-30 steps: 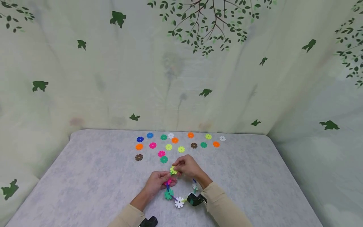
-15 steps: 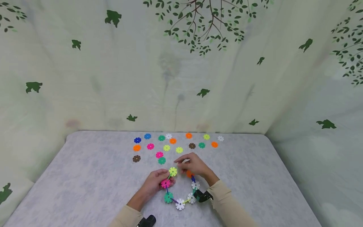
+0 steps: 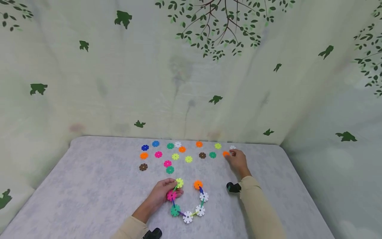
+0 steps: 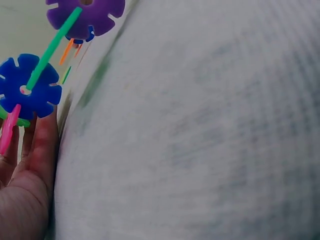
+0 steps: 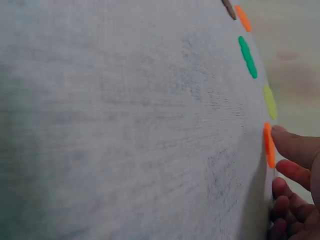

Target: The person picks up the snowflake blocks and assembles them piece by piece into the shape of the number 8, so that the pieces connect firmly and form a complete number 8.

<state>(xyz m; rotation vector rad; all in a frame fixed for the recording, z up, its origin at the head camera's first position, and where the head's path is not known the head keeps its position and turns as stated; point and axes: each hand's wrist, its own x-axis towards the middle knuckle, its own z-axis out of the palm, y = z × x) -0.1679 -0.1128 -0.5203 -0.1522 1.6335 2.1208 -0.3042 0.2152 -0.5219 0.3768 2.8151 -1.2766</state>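
Observation:
A horseshoe-shaped chain of interlocking notched plastic discs stands on the table, with a white disc [image 3: 187, 217] nearest me. My left hand [image 3: 162, 194] holds the chain's left end, around the pink disc [image 3: 171, 195] and yellow disc [image 3: 179, 183]. In the left wrist view a blue disc [image 4: 37, 95] and purple disc [image 4: 102, 20] of the chain rise before the fingers. At the chain's other end is an orange disc [image 3: 198, 185]. My right hand [image 3: 237, 162] is at the back right, thumb and finger right at the edge of a loose orange disc [image 5: 269, 145] lying flat.
Loose discs in several colours lie across the back of the table, among them a green disc [image 3: 212, 155], brown disc [image 3: 143, 167] and blue disc [image 3: 145, 147]. A white disc [image 3: 232, 147] is partly covered by my right hand. A patterned curtain [image 3: 191, 83] hangs behind.
My right hand has let go of the yellow disc and moved right and back to the loose orange disc. The left hand stays at the chain, which has shifted slightly.

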